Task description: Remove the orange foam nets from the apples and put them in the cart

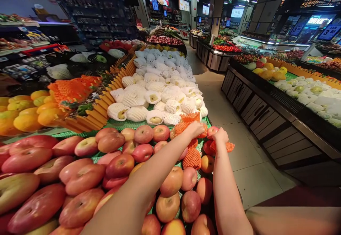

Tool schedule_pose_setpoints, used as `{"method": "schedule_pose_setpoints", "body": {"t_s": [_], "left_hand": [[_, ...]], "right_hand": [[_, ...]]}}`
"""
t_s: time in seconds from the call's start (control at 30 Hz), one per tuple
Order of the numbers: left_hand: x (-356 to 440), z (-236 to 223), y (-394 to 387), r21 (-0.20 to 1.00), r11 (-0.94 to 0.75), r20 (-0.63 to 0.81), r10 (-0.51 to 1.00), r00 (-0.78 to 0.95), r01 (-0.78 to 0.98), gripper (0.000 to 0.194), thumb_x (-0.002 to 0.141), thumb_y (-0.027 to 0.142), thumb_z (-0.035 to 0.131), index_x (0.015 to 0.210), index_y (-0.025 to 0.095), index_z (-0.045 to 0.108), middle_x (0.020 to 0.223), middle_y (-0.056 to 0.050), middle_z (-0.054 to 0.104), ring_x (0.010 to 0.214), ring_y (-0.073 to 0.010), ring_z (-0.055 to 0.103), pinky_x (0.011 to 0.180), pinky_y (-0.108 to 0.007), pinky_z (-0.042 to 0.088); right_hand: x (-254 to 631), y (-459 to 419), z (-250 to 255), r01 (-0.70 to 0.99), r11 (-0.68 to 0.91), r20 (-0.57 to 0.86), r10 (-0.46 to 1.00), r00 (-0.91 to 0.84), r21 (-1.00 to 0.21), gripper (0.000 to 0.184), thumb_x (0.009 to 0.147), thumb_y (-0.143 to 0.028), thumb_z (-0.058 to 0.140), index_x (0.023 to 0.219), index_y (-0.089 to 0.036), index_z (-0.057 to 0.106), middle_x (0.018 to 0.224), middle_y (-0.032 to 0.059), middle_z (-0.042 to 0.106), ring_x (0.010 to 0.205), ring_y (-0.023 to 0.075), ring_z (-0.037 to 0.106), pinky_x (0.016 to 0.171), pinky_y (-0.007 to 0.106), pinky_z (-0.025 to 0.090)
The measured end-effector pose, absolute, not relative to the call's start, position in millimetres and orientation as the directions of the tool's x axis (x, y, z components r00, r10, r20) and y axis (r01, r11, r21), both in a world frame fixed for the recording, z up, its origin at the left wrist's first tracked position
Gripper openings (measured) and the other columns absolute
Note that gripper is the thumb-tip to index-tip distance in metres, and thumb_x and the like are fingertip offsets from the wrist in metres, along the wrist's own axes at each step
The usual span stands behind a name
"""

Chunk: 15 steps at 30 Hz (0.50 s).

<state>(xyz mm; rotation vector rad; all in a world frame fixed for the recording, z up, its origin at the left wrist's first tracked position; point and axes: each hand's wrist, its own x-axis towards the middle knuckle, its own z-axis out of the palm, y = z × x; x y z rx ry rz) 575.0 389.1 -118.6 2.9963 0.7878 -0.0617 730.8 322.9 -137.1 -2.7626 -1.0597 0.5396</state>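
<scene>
- Through the head view I see my left hand (pixel 195 129) with its fingers curled at bright orange foam netting (pixel 189 119); the fingertips are hidden, so I cannot tell whether that grip is closed on it.
- My right hand (pixel 221 135) is bent down just beside it, a red apple (pixel 212 132) showing at its fingers and more orange mesh (pixel 230 147) jutting out past the wrist; I cannot tell what this grip holds.
- Both hands are at the right edge of the green-lined surface (pixel 115 124), over loose apples (pixel 121 165).
- White-sleeved fruit (pixel 174 92) lies just beyond; tiled floor (pixel 255 178) shows to the right.
</scene>
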Motion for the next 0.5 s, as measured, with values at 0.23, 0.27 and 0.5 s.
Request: {"method": "schedule_pose_setpoints", "body": {"t_s": [0.23,0.27,0.5], "left_hand": [[559.6,-103.0,388.9,-0.186,-0.942,-0.006,0.287,0.958,0.281,0.034,0.094,0.002,0.037,0.094,0.004,0.071,0.099,-0.019,0.066,0.077,-0.0246,0.065,0.061,-0.038,0.044],[557.5,-101.6,390.4,-0.205,-0.938,0.001,0.285,0.959,0.279,0.035,0.095,0.003,0.036,0.094,0.004,0.071,0.101,-0.019,0.065,0.077,-0.0250,0.064,0.061,-0.038,0.043],[515.4,-91.5,411.0,-0.289,-0.899,0.094,0.315,0.944,0.329,0.021,0.093,0.007,0.049,0.087,0.013,0.068,0.098,-0.011,0.065,0.065,-0.0167,0.058,0.055,-0.032,0.032]], "right_hand": [[722.1,330.4,-139.2,0.793,-0.586,-0.278,0.799,0.533,-0.163,0.068,0.062,-0.028,0.090,0.121,-0.015,0.060,0.115,0.0152,0.070,0.108,0.0322,0.067,0.084,0.037,0.053],[716.8,333.7,-141.2,0.811,-0.558,-0.281,0.818,0.502,-0.174,0.066,0.064,-0.027,0.089,0.122,-0.017,0.060,0.116,0.0145,0.070,0.109,0.0320,0.066,0.086,0.037,0.052],[701.9,351.9,-148.7,0.778,-0.591,-0.306,0.797,0.521,-0.214,0.037,0.076,-0.026,0.078,0.112,-0.020,0.070,0.124,0.0149,0.066,0.120,0.0346,0.059,0.091,0.038,0.049]]}}
